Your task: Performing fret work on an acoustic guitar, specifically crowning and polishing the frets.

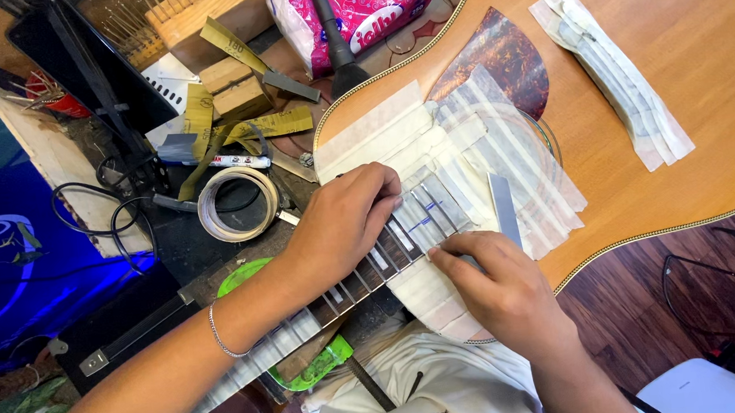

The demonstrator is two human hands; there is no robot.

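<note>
A big wooden guitar with an orange-brown top [635,84] lies flat across the work place, with its long dark neck [339,299] pointing down to the left. Pale strips of masking tape [397,140] cover the wood on both sides of the neck's upper end and lie over the round sound hole.

The left hand [343,221] rests on top of the neck, fingers curled down and pressed on the frets. It has a thin silver bracelet [219,336] on the wrist. You cannot tell if it grips anything; it just presses flat on the neck.

The right hand [498,288] sits just beside it, near the guitar's lower edge. Its fingers pinch a flat grey metal bar [504,210] that stands up over the taped wood. The fingertips touch the tape next to the frets.

A dark red-brown speckled pick guard [499,55] sits on the guitar top, partly under the tape. A folded bundle of white tape strips [612,73] lies farther right on the wood, well apart from the hands.

To the left of the guitar there is a beige roll of tape [238,204], some yellow-brown sandpaper strips [245,124], small wooden blocks [234,86] and a pink and white plastic packet [358,9]. A bright green plastic clamp [318,365] shows under the neck
</note>
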